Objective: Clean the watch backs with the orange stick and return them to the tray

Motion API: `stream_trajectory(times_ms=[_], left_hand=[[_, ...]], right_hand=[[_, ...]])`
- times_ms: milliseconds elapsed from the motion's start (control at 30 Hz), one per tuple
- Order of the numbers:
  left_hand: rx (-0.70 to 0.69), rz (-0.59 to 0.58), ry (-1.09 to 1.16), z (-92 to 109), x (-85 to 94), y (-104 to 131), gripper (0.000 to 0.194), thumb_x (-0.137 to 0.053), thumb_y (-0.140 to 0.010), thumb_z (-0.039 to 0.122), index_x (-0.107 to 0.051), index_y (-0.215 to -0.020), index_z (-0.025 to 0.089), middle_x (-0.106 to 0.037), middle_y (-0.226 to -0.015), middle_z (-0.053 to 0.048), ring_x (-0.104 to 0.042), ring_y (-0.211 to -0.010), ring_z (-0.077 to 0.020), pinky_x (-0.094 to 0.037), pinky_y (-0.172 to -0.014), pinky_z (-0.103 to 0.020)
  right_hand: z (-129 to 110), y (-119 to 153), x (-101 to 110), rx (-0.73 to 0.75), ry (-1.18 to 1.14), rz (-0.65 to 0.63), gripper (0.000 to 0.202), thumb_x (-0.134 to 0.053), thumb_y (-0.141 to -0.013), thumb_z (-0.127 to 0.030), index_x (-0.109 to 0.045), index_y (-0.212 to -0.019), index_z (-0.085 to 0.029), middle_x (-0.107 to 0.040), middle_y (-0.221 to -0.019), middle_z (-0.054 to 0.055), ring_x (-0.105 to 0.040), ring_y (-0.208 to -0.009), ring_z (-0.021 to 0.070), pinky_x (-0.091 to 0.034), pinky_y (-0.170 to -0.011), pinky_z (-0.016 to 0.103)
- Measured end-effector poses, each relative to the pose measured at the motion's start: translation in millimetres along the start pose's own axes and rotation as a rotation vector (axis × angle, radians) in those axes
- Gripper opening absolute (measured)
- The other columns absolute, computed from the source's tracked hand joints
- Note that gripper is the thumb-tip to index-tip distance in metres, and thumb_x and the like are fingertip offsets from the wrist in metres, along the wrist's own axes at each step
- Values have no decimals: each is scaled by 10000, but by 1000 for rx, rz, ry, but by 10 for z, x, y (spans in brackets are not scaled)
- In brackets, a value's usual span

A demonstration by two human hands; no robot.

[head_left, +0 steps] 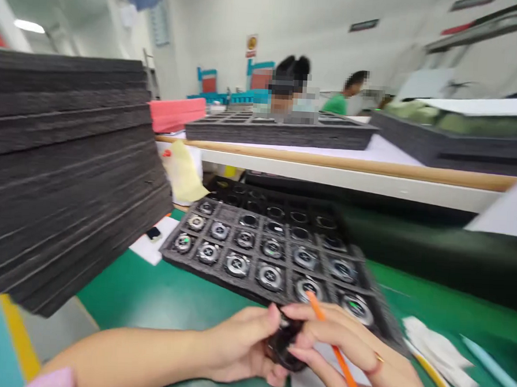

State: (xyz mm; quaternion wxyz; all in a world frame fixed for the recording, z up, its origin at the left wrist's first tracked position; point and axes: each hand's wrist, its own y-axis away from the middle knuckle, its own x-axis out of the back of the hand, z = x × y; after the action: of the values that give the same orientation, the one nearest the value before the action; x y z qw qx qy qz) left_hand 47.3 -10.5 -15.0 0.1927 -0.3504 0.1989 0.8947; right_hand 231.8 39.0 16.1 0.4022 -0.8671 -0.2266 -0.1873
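Near the bottom centre, my left hand is closed around the side of a small dark round part. My right hand touches the same part with its fingertips, and an orange stick is held between its fingers, its tip pointing up and away. Just beyond both hands lies a black foam tray, its square compartments holding several round watch-like parts. One compartment in the back left area holds no round part. The underside of the dark part is hidden by my fingers.
A tall stack of black foam trays stands at left. Right of my hands are a white cloth, a yellow-and-white stick and a light blue stick. A shelf crosses behind the tray; two people sit beyond it.
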Motion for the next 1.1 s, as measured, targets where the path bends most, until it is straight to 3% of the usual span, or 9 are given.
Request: stream_trajectory(times_ms=[67,167,267,400,500,667,867,1000,1100], left_hand=[[-28,11,15,70,-50,34,610,-748,-725,724,-648,-840,133,-542,-593,11,-415,-469,-75,-281,-458,-199],[-38,-11,32,125,-81,60,552,-724,-789,675,-666,-816,127,-509,-539,21,-369,-451,-69,-265,-462,-198],[-44,-28,51,155,-100,85,528,-723,-809,646,-722,-862,121,-560,-576,-3,-356,-455,-57,-261,-463,-190],[-28,-27,48,203,-130,116,540,-738,-806,631,-773,-1056,154,-723,-877,-118,-403,-480,-39,-272,-472,-183],[-29,-29,39,230,-149,122,545,-733,-813,629,-775,-1112,176,-741,-948,-144,-411,-477,-33,-274,-469,-179],[-21,-25,40,239,-165,127,547,-745,-799,631,-784,-1096,173,-741,-928,-144,-407,-472,-32,-280,-462,-180],[-10,-25,35,228,-160,139,551,-732,-806,636,-785,-1094,169,-741,-930,-157,-402,-468,-34,-282,-456,-182],[-8,-24,27,231,-161,130,551,-721,-812,644,-789,-1092,175,-747,-926,-155,-407,-462,-31,-285,-454,-176],[-5,-31,19,237,-168,120,538,-724,-813,637,-789,-1092,181,-750,-924,-146,-408,-454,-29,-287,-449,-171]], right_hand=[[-116,-122,43,84,26,47,60,-677,-935,-301,-694,-877,-293,-785,-955,40,-757,-905,238,-611,-837,349],[-212,-204,109,86,-5,58,69,-685,-933,-232,-666,-874,-264,-771,-888,29,-743,-773,185,-608,-774,310],[-241,-180,163,-15,-98,180,79,-706,-918,-199,-660,-897,-259,-752,-829,11,-733,-764,176,-609,-750,301],[-242,-169,182,-193,-224,365,112,-739,-901,-306,-664,-848,-242,-733,-805,23,-721,-695,181,-626,-650,305],[-234,-209,175,-309,-299,392,233,-767,-866,-409,-649,-790,-223,-728,-785,21,-696,-591,149,-630,-578,273],[-170,-247,170,-428,-373,417,228,-779,-847,-425,-700,-897,-216,-749,-771,28,-742,-676,172,-649,-664,275],[-183,-254,175,-322,-328,426,60,-776,-830,-219,-744,-786,-245,-753,-808,21,-715,-775,173,-611,-692,261],[-225,-232,157,-253,-315,402,141,-756,-816,-120,-754,-807,-261,-741,-810,-2,-692,-785,153,-588,-730,252],[-241,-221,146,-234,-293,359,144,-753,-815,-115,-748,-814,-259,-713,-750,-20,-662,-699,130,-560,-661,228]])
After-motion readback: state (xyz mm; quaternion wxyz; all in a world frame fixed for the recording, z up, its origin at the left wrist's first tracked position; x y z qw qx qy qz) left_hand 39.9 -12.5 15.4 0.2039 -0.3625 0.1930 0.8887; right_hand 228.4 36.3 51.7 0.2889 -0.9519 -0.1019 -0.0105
